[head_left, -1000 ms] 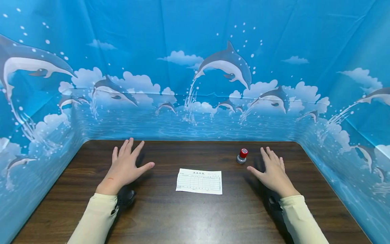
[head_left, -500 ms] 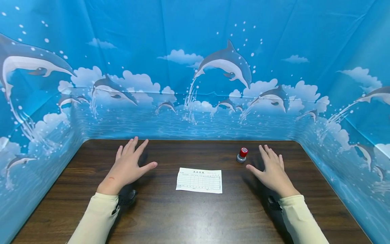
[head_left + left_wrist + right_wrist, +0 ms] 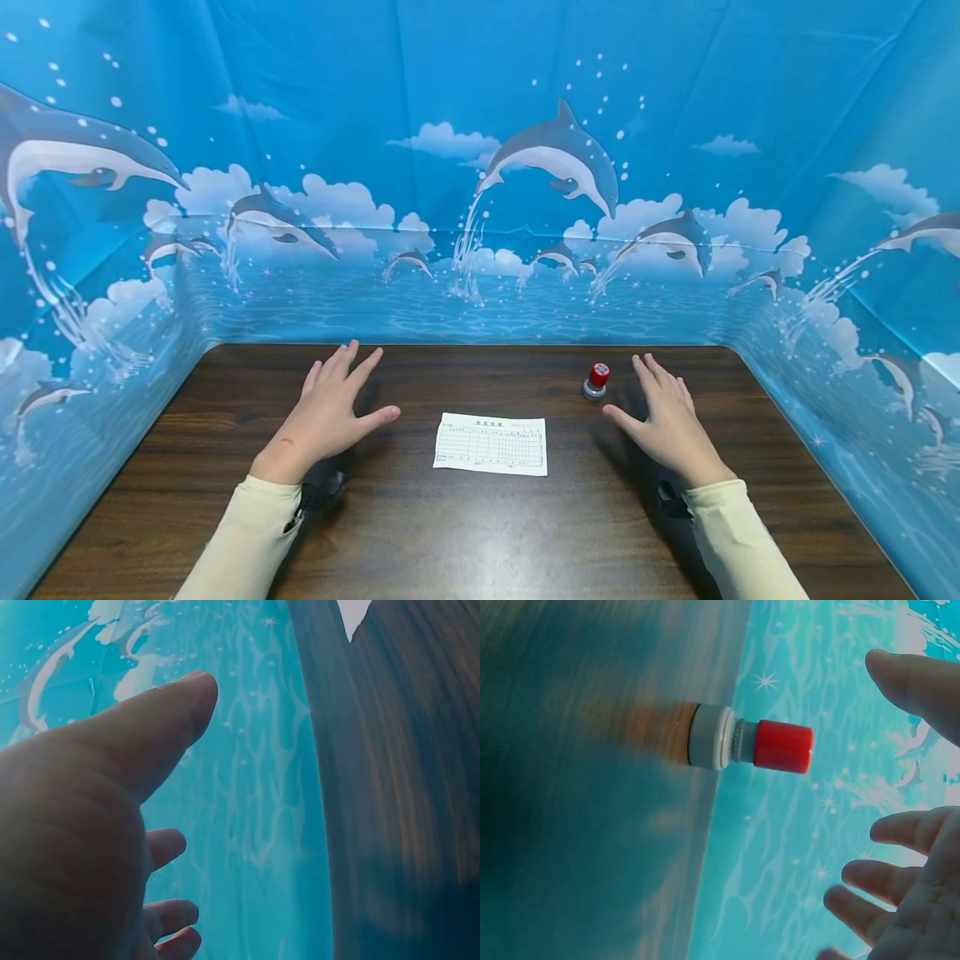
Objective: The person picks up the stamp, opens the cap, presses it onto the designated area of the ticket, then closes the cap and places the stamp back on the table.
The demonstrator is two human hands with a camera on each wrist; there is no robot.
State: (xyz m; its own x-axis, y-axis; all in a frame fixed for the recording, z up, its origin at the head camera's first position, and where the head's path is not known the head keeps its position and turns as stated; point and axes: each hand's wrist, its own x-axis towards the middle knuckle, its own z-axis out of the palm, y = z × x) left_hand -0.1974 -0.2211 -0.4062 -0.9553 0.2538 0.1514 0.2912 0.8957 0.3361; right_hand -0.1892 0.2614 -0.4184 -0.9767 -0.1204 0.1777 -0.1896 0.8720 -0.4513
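Note:
A white printed slip of paper (image 3: 491,445) with a ruled table lies flat in the middle of the tabletop. Right of it and farther back, a stamp (image 3: 596,382) with a red cap and grey base stands upright. My left hand (image 3: 330,417) is spread above the table, left of the slip, and holds nothing. My right hand (image 3: 671,425) hovers just right of the stamp with fingers extended, also holding nothing. In the right wrist view the stamp's red cap (image 3: 783,746) is in front of the spread fingers. The left wrist view catches only one corner of the slip (image 3: 352,615).
The dark wood-grain table (image 3: 480,533) has rounded far corners. A blue curtain (image 3: 480,167) printed with dolphins and clouds encloses its back and both sides. Dark wrist devices sit under both sleeves (image 3: 251,533).
My left hand has drifted to the right, closer to the slip. My right hand has edged slightly left toward the stamp. Slip and stamp stay in place.

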